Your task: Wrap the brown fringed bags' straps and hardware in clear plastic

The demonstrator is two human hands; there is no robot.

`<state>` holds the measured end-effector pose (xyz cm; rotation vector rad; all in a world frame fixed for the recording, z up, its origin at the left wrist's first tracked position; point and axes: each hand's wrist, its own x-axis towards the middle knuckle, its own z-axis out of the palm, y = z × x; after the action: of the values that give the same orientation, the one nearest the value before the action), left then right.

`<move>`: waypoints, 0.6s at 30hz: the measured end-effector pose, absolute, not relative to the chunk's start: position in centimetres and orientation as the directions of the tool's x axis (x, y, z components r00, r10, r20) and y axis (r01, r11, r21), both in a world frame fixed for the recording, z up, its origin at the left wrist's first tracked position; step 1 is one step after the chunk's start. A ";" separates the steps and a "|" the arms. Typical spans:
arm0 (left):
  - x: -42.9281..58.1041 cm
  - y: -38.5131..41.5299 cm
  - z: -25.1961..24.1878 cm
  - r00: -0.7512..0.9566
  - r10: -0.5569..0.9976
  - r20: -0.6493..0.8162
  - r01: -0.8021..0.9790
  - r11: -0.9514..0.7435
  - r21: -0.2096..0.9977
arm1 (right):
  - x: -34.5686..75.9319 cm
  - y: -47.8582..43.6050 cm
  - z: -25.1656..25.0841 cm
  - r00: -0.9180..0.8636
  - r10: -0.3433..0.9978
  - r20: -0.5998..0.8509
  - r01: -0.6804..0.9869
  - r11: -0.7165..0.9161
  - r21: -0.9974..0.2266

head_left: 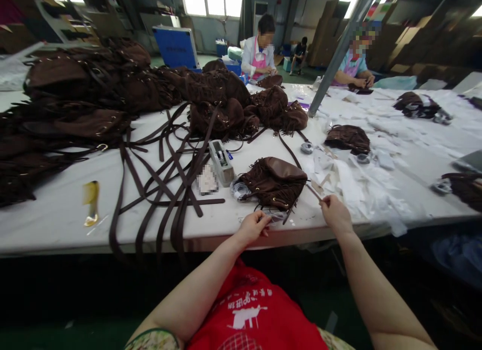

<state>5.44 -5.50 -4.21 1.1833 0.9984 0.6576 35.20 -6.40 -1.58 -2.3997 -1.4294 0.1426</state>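
A dark brown fringed bag (pixel 280 182) with a smooth leather flap and brass eyelets lies on the table in front of me. At its lower edge, my left hand (pixel 256 226) has its fingers pinched together beside some clear plastic wrap (pixel 276 217); what they grip is too small to make out. To the right of the bag, my right hand (pixel 336 214) pinches the end of a thin strip (pixel 315 192) that runs toward the bag's side. A plastic-wrapped coil (pixel 240 189) sits against the bag's left side.
Left of the bag are a tape dispenser (pixel 221 162), several long brown straps (pixel 171 189) hanging over the front edge, and a yellow-handled tool (pixel 91 202). Brown bags (pixel 86 84) are heaped behind. White wrapping (pixel 361 189) covers the right side. A metal post (pixel 335 59) stands among two seated co-workers.
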 end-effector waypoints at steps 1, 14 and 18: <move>5.4 -5.5 -4.2 0.432 0.854 -0.289 0.094 0.276 0.957 | 34.5 -7.4 -1.5 0.512 0.845 0.152 0.798 -0.403 -0.448; 5.3 -5.0 -1.9 0.502 0.746 -0.438 -0.153 0.575 0.804 | 24.6 -17.1 -1.9 0.165 0.923 -0.346 0.105 -0.366 -0.925; 5.4 -5.2 -1.6 0.521 0.727 -0.447 -0.228 0.623 0.748 | 23.2 -16.0 -2.5 0.176 0.909 -0.378 0.056 -0.393 -0.918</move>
<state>5.44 -5.22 -1.62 0.6810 0.8354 0.6288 23.19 -16.02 -2.46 -1.6383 -0.9360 1.3201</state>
